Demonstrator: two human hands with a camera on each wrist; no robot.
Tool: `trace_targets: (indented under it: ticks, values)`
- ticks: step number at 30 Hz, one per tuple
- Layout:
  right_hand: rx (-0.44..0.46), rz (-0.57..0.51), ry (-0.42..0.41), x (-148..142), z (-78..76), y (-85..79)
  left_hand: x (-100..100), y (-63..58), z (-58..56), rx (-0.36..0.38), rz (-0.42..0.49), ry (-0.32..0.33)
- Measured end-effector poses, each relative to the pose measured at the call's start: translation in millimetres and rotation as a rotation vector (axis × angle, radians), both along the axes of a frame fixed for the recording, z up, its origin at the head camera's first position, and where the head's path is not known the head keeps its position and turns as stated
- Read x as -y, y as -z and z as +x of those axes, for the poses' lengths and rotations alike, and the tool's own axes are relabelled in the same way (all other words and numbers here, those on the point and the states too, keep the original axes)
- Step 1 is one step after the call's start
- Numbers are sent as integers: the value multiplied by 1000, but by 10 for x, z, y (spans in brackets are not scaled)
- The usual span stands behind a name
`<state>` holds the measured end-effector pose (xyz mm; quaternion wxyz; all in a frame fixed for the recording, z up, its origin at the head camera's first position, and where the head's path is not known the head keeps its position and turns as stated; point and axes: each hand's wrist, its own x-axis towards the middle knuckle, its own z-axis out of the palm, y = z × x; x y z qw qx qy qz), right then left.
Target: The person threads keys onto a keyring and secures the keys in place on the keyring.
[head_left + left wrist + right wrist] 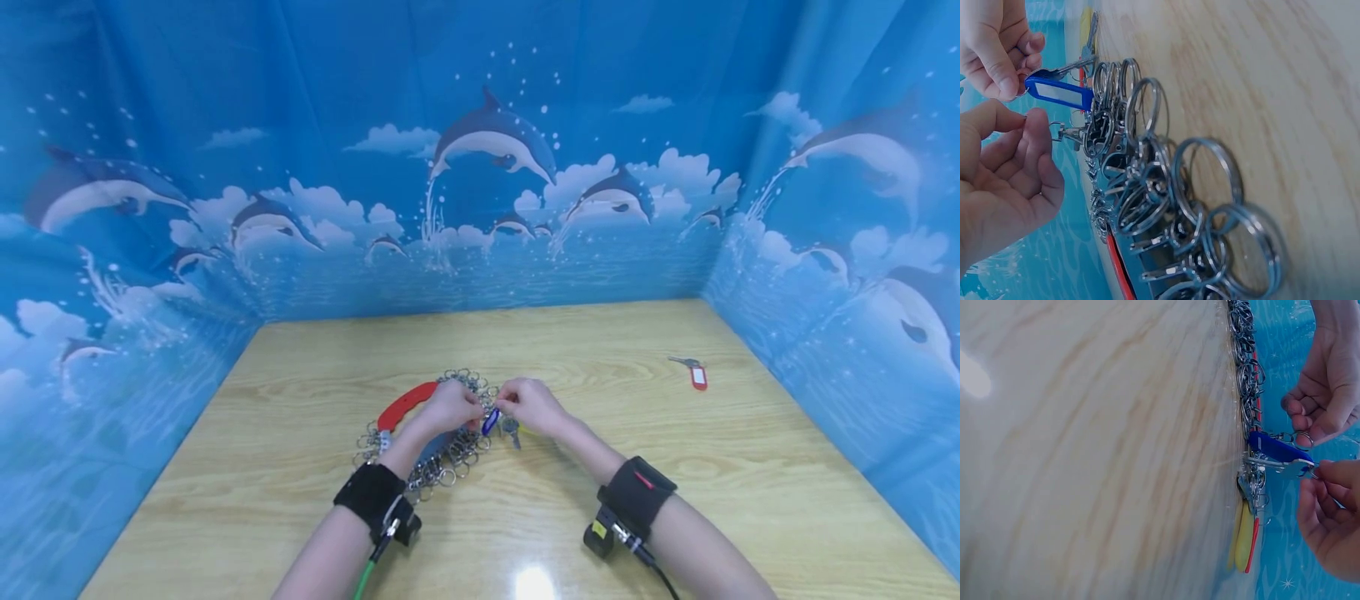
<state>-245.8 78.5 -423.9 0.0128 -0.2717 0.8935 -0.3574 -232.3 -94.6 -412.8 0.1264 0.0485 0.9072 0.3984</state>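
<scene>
My left hand pinches a metal split ring with a small swivel clasp on it. Beside it, my right hand pinches the small ring of a blue key tag between thumb and forefinger. A silver key hangs from that same ring. The two hands' fingertips are close together, just over a heap of split rings and swivel clasps. These lie around a curved red handle and a blue piece, partly hidden by my left arm.
By my right hand lies a yellow key tag with a key. Farther right on the wooden table is a red key tag with its key. Blue dolphin-print curtains stand along the back and sides.
</scene>
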Motion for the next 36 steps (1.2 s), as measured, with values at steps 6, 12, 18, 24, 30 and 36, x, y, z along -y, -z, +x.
trace_targets:
  ticks: [6,12,18,24,30,36]
  values:
    - [19,22,-53,39,-10,-24,-21,-12,-11,-23,-106,3]
    - [-103,29,-41,90,-38,0,-29,-23,-6,-90,-162,76]
    - [-110,12,-39,110,-26,27,-34,-34,4,-101,-166,99]
    - [-144,25,-41,117,-29,27,-22,-46,20,-121,-164,121]
    - [-155,39,-42,128,-42,34,-8,-42,11,-115,-143,128]
    - [-137,20,-76,129,-28,47,8,-25,17,-102,-132,117]
